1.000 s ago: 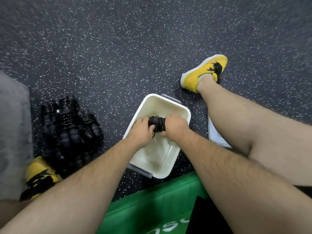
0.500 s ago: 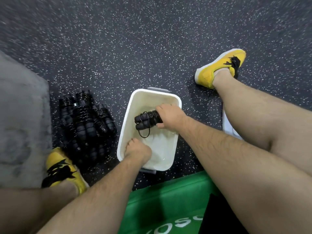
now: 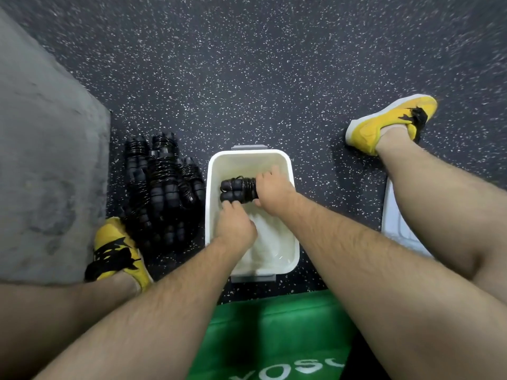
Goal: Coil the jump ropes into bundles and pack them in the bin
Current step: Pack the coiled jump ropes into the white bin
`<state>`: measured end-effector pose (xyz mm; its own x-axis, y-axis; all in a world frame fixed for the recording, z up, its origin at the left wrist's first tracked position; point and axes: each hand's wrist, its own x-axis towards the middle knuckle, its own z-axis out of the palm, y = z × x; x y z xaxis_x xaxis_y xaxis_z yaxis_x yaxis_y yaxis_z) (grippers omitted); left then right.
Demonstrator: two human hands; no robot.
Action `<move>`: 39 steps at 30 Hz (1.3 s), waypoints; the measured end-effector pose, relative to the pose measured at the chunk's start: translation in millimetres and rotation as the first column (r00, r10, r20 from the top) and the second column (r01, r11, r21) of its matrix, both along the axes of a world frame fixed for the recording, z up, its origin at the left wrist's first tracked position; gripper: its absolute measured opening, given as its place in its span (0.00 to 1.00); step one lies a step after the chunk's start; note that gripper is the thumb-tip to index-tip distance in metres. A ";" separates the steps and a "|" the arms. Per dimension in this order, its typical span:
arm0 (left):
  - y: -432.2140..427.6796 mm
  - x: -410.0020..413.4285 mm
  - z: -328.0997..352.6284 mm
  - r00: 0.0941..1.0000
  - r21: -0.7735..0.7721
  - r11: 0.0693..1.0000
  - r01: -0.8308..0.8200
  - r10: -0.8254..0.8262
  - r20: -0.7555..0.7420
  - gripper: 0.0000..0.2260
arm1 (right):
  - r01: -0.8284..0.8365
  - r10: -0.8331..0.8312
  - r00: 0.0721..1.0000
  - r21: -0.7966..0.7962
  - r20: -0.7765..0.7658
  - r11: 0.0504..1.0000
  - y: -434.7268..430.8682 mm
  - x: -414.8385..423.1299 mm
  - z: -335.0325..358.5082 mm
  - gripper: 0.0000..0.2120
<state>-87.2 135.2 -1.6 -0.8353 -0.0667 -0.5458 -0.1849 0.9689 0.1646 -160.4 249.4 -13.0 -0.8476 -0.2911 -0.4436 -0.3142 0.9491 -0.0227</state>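
Both hands are down in the white rectangular plastic bin (image 3: pixel 248 159), which sits on the dark speckled rubber floor (image 3: pixel 247 64) dead centre between the person's legs. The coiled black jump rope bundle (image 3: pixel 236 190) is inside it, up in the twelve o'clock half, lying crosswise with its handle ends pointing to nine o'clock. The right hand (image 3: pixel 274 189) is wrapped over the bundle's three o'clock end, fingers curled round the wound cord, a firm clasp. The left hand (image 3: pixel 235 229) comes in from six o'clock, knuckles bunched, fingertips (image 3: pixel 228 205) touching the bundle's near side; whether they pinch it or merely rest there, I cannot tell. Out at nine o'clock of the bin, on the floor just beside its wall, lies a pile of black coiled jump ropes (image 3: pixel 162 187). A yellow shoe with black laces (image 3: pixel 118 250) is planted at the pile's six o'clock edge, and a second yellow shoe (image 3: pixel 384 122) is out at two o'clock of the bin. A grey slab (image 3: pixel 41 174) fills the nine o'clock side of the view, a white flat lid (image 3: pixel 395 223) shows at three o'clock, partly under the right leg, and a green mat with white lettering (image 3: pixel 274 325) spreads at six o'clock.
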 end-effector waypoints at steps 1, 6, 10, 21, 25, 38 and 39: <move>-1.0 -5.1 -0.5 0.998 0.002 1.000 0.031 -0.031 -0.054 0.19 | 0.017 -0.017 1.000 0.016 -0.006 1.000 -3.3 -1.3 -3.2 0.19; -9.4 -27.2 -21.4 0.987 -0.043 0.990 0.133 -0.137 -0.090 0.29 | 0.142 -0.142 0.989 0.009 0.032 0.990 -7.4 -10.2 -17.5 0.18; -12.3 -38.1 -40.2 0.978 -0.037 0.979 0.202 -0.200 0.052 0.35 | 0.114 -0.112 0.992 -0.038 0.055 0.993 -9.8 -12.5 -28.2 0.21; -16.0 -68.0 -21.7 0.981 0.104 0.979 0.173 -0.181 0.073 0.28 | 0.147 -0.150 0.987 -0.056 -0.057 0.988 -14.4 -7.8 -8.7 0.14; -30.1 -62.5 17.7 0.962 0.221 0.958 0.183 -0.129 -0.240 0.09 | 0.100 -0.128 0.976 -0.155 -0.177 0.983 -21.1 -2.7 28.0 0.12; -160.3 -38.6 34.5 0.933 -0.093 0.978 -0.185 0.146 -0.329 0.32 | -0.220 0.165 0.963 -0.265 -0.212 0.939 -150.3 -7.3 61.2 0.32; -163.4 -38.8 29.7 0.938 -0.073 0.974 -0.216 0.186 -0.292 0.34 | -0.228 0.183 0.965 -0.257 -0.187 0.939 -155.3 -9.1 58.5 0.33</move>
<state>-126.0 -28.2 28.1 -0.9169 -0.2923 -0.2717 -0.3382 0.9306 0.1401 -169.5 94.1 45.6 -0.8089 -0.5575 -0.1867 -0.5224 0.8272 -0.2070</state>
